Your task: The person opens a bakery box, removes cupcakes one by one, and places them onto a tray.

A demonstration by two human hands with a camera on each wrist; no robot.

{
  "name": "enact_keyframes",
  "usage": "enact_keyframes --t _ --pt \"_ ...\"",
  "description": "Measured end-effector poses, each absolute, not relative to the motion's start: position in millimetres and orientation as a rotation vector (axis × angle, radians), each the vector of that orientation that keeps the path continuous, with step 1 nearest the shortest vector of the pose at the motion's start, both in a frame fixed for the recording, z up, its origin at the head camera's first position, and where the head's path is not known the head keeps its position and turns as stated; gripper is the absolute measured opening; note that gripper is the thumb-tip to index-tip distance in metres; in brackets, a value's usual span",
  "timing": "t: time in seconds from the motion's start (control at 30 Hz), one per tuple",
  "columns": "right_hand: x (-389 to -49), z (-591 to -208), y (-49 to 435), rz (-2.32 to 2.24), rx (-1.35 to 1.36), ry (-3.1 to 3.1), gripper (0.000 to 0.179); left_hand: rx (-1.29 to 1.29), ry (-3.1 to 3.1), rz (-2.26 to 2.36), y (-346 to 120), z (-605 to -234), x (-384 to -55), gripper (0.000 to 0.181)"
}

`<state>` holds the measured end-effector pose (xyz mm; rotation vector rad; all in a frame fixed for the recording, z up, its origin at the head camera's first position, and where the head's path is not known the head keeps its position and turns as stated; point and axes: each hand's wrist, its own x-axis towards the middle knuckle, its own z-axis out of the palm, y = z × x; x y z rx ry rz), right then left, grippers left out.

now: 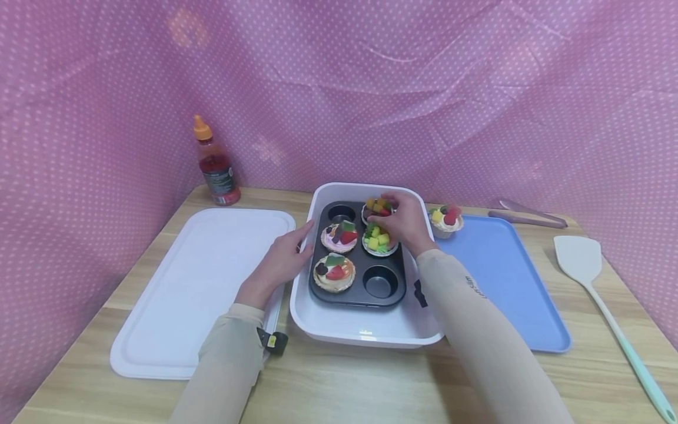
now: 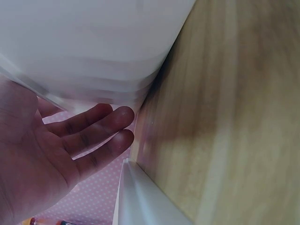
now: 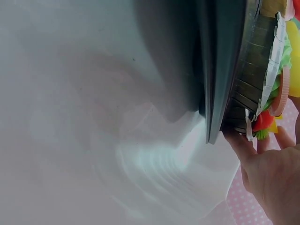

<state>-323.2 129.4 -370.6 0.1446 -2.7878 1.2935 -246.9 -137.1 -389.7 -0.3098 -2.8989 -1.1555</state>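
A dark muffin tin lies inside a white basin at the middle of the table. My right hand pinches a dark-filled fruit tart at the tin's back right cup, thumb on its near side. Just in front sits a tart with yellow cubes. In the left column are a pink-cream tart and a strawberry tart. My left hand rests at the basin's left rim; the left wrist view shows its fingers loosely extended beside the outer wall.
A white tray lies to the left, with a red sauce bottle behind it. On the right, another fruit tart stands at the corner of a blue tray. Tongs and a spatula lie beyond.
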Motion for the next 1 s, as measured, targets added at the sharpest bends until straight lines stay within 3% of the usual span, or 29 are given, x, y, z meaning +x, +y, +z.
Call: enact_keyframes --t 1.0 --pt "-323.4 -370.2 128.9 1.502 -0.002 -2.669 0.069 -0.28 -2.92 -1.169 -135.8 -388.4 -245.8 0.061"
